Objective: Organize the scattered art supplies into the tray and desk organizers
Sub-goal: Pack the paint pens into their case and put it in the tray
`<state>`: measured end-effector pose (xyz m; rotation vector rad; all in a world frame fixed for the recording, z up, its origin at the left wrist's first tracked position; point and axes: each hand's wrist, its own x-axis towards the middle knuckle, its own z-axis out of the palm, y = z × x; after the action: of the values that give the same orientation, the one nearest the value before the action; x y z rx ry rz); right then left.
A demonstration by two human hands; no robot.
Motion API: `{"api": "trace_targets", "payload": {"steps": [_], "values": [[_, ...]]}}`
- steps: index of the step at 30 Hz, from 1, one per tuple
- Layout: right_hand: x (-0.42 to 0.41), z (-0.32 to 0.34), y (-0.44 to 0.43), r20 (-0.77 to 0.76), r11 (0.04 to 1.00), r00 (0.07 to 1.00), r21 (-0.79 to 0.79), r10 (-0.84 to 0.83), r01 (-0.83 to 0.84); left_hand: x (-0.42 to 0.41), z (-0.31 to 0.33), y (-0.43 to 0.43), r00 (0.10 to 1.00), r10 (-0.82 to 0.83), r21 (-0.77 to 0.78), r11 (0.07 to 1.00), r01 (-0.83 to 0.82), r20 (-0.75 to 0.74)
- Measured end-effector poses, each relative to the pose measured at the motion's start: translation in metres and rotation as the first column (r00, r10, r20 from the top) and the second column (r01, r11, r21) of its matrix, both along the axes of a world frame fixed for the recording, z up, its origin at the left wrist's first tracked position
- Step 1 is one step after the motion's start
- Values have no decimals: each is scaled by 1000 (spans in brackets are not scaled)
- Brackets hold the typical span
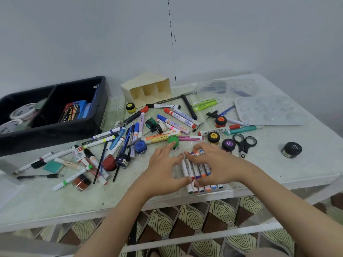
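- A person's left hand [167, 167] and right hand [217, 164] close from either side on a bundle of markers [197, 169] lying on a pale table [55, 201] near its front edge.
- Both hands grasp the bundle: the left thumb and curled fingers press its left flank, and the right hand's curled fingers lie over the top, with the fingertips of the two hands almost meeting above the caps.
- Six marker ends poke out below the hands, all white-barrelled with coloured tips.
- A green-lidded paint pot [173, 140] sits just beyond the left fingertips. A purple-lidded pot [228, 145] and a pair of black scissors [244, 143] lie just past the right hand.
- About ten small paint pots can be counted across the table, one of them a black pot [291, 149] standing apart at the far right.
- A black tray [55, 134] with two compartments stands at the far left, well apart from the hands. Two tape rolls [23, 112] lie in its left compartment and a box of colours [72, 111] in its right.
- One cream desk organizer [148, 88] lies tipped on its side at the back, its three compartments open toward the camera.
- One clear paint palette [269, 110] rests at the back right.
- Loose pens and markers [118, 140], too jumbled to count, cover the table between the tray and the hands.
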<state>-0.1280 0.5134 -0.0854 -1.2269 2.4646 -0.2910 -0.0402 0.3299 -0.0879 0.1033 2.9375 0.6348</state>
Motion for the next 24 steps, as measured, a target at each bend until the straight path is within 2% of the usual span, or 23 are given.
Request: {"api": "trace_targets", "payload": {"steps": [4, 11, 20, 24], "values": [[0, -1, 1, -11, 1000, 1000, 5, 2, -2, 1, -3, 2, 999, -12, -53, 998, 14, 42], [0, -1, 1, -3, 1000, 1000, 3, -7, 7, 0, -2, -6, 992, -22, -45, 999, 28, 127], [1, 0, 0, -5, 1000, 1000, 12, 0, 0, -2, -1, -5, 999, -14, -135, 991, 21, 48], [0, 0, -1, -12, 1000, 1000, 17, 3, -3, -7, 8, 1, 998, -40, -229, 972, 49, 45]]}}
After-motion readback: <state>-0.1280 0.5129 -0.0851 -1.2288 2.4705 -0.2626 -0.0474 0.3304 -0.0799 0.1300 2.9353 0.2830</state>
